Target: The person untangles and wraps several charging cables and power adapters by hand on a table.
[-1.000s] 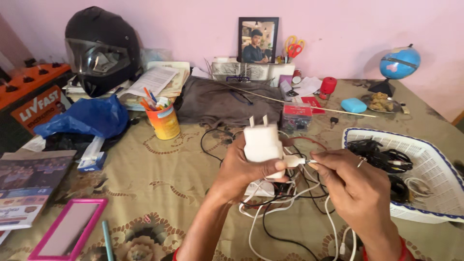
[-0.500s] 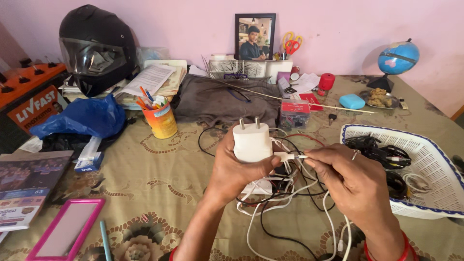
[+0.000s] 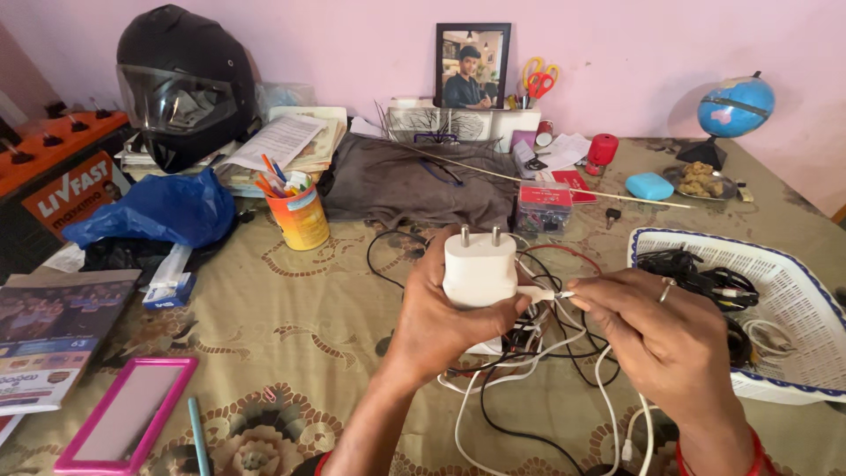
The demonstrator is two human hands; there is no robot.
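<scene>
Charger: white plug-in charger [image 3: 479,270], two round pins pointing up, held above the tabletop [image 3: 291,300] in front of us, over a heap of loose cables [image 3: 520,353].
Left hand: our left hand [image 3: 441,317] wraps the charger body from behind and below, thumb pressed across its lower front.
Right hand: our right hand [image 3: 661,330] pinches the white cable connector [image 3: 542,293] between thumb and forefinger at the charger's right side; we cannot tell whether the connector is fully seated.
Handling, charger: we judge it a rigid, light plastic block with smooth, slightly slippery faces; we grip the flat sides, clear of the pins.
Handling, cable: we judge the white cable [image 3: 608,405] soft and limp; we hold the stiff connector shell, not the cord, to spare the joint.
Surroundings: white basket [image 3: 793,291] of black cables to the right; orange pen cup [image 3: 300,216] and black helmet [image 3: 181,84] to the left; grey cloth [image 3: 414,185] behind.
</scene>
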